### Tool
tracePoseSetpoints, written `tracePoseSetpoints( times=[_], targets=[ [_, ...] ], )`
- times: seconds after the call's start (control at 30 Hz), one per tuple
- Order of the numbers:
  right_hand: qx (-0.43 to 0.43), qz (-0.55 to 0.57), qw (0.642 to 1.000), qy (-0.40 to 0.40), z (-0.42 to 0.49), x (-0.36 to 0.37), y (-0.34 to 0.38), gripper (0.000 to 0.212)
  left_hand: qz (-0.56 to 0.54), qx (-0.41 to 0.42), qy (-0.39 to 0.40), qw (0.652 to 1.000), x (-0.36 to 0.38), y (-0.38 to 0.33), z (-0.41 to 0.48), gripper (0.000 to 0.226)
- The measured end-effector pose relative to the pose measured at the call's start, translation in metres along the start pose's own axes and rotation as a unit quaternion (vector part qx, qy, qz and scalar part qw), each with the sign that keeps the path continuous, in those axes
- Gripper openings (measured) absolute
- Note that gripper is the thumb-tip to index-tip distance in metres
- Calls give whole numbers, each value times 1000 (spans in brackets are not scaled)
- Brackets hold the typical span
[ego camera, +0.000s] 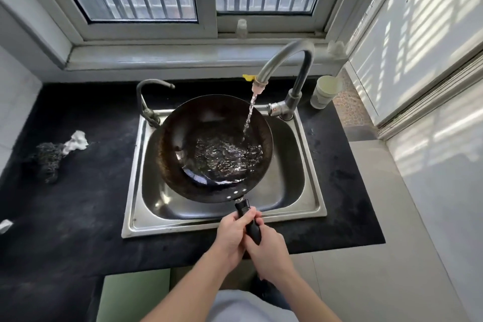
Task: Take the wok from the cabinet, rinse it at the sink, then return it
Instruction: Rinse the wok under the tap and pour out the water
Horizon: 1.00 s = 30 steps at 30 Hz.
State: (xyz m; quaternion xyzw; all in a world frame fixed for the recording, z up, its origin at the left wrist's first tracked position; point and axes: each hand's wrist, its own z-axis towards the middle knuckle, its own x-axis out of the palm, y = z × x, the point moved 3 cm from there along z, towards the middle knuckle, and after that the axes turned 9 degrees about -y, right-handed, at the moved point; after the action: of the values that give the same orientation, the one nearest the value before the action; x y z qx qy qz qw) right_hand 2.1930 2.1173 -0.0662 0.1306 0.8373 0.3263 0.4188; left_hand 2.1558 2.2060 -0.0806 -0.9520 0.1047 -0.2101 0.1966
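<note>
A dark round wok [183,138] hangs over the steel sink [308,198], tilted a little toward its right side. Water pools and ripples in its bowl. A thin stream falls from the tall curved tap [290,60] into the wok's right half. Its black handle [249,222] points toward me over the sink's front rim. My left hand [232,235] grips the handle from the left. My right hand [269,248] grips it from the right, lower down, close against the left hand.
A smaller tap [146,97] stands at the sink's back left corner. On the black counter [65,217] to the left lie a steel scourer [45,159] and a crumpled white cloth [77,140]. A pale cup [326,91] stands at the back right, a small bottle [241,29] on the window sill.
</note>
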Motion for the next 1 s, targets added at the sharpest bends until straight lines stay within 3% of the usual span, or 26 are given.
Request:
tracePoseSetpoints(
  times=[0.1,0.3,0.67,0.83,0.93,1.0],
  targets=[
    [-13,5,1000,23,0,4,7,16,-1,9,-16,1000,-8,-5,-1,14],
    [5,21,999,38,-16,17,-2,16,14,1,-16,1000,-28,5,-5,25],
    [16,-24,1000,6,-19,-7,-22,17,46,-30,11,998,-7,29,2,11],
    [-18,-15,1000,16,-2,-14,-4,13,50,-1,3,999,6,10,3,8],
    [-31,-18,999,24,4,-10,8,25,37,19,-22,999,2,-1,1,7],
    [-33,-14,999,40,4,-5,12,17,41,28,-37,998,-5,-6,0,7]
  ],
)
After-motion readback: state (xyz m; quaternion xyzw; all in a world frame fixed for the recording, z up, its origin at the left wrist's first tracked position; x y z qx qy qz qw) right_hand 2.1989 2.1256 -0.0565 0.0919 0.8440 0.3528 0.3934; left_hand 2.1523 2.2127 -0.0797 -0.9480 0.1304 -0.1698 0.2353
